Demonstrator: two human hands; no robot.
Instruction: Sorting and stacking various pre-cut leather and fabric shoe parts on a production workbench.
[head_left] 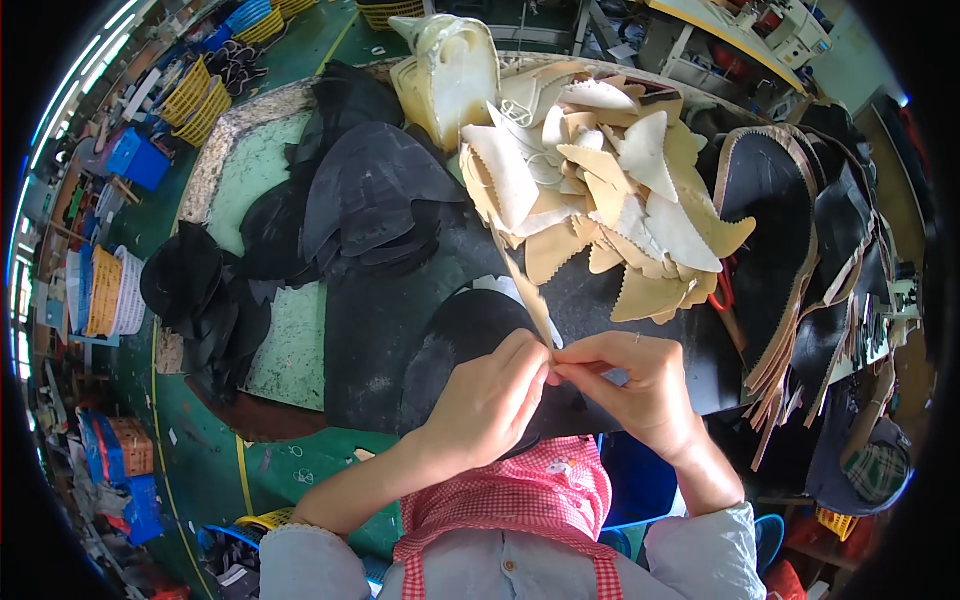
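Note:
In front of my chest, my left hand (488,392) and my right hand (632,388) meet with fingertips pinched together. Between them they grip the lower end of a cream leather piece (527,287), seen nearly edge-on and pointing away from me. Just beyond is a heap of cream and tan leather pieces (610,190) with zigzag-cut edges. Under my left hand lies a rounded black leather piece (455,335) on the dark work mat (365,350). My fingers hide the gripped end of the cream piece.
Stacked black leather pieces (375,200) cover the table's left side. Behind the heap stands a cut-open, yellowed plastic container (450,75). Red-handled scissors (724,285) lie right of the heap, beside large black pieces with tan zigzag edging (770,210). A sewing machine (797,35) stands far right.

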